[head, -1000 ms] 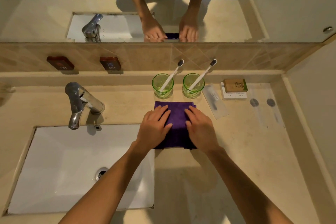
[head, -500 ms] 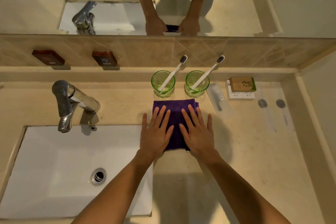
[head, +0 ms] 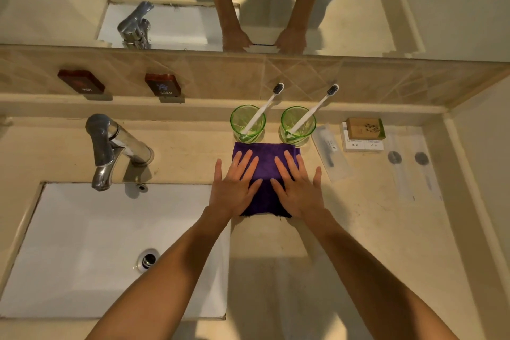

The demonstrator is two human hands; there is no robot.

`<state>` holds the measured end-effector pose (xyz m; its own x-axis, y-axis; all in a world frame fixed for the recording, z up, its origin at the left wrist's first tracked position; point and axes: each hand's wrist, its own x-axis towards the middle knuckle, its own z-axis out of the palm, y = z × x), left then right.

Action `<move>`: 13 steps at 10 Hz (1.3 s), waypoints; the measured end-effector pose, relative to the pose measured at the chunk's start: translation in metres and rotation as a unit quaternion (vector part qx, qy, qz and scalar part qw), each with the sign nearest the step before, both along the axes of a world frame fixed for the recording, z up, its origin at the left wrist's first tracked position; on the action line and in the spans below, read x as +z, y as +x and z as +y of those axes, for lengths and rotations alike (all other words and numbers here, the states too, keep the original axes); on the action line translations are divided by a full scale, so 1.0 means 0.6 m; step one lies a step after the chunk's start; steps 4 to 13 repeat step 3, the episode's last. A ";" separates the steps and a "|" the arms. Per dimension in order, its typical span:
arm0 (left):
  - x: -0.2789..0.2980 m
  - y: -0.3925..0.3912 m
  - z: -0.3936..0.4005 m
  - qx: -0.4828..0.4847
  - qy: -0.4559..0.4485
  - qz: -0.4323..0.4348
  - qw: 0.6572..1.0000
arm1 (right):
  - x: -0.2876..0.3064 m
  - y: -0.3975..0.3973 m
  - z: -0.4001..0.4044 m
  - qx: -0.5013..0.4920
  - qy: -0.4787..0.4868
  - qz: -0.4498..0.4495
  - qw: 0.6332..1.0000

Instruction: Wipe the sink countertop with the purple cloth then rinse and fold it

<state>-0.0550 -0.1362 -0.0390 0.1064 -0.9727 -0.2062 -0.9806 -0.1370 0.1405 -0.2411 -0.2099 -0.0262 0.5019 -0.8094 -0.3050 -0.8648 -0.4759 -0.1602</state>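
Observation:
The purple cloth [head: 265, 159] lies folded into a flat rectangle on the beige countertop [head: 358, 229], just right of the sink and in front of two green glasses. My left hand [head: 234, 188] rests palm down on its left half with the fingers spread. On the right half my right hand [head: 299, 189] lies flat the same way. Neither hand grips the cloth; both press on top of it. The cloth's middle strip and far edge show between and beyond my fingers.
A white sink basin [head: 82, 243] with a chrome tap [head: 110, 149] is at the left. Two green glasses [head: 247, 123] [head: 298, 125], each with a toothbrush, stand behind the cloth. Wrapped toiletries [head: 331, 154] and a soap box [head: 364, 128] lie at the right. A mirror [head: 345, 14] runs along the back.
My fingers went from close together to spread flat over the cloth, and both hands slid slightly toward me. The camera moved closer. The cloth stayed put.

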 end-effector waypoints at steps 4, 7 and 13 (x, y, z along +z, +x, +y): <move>0.134 0.015 0.039 0.009 -0.029 0.078 0.997 | 0.155 -0.035 -0.018 -0.076 0.132 0.001 0.988; 0.134 0.015 0.039 0.009 -0.029 0.078 0.997 | 0.155 -0.035 -0.018 -0.076 0.132 0.001 0.988; 0.134 0.015 0.039 0.009 -0.029 0.078 0.997 | 0.155 -0.035 -0.018 -0.076 0.132 0.001 0.988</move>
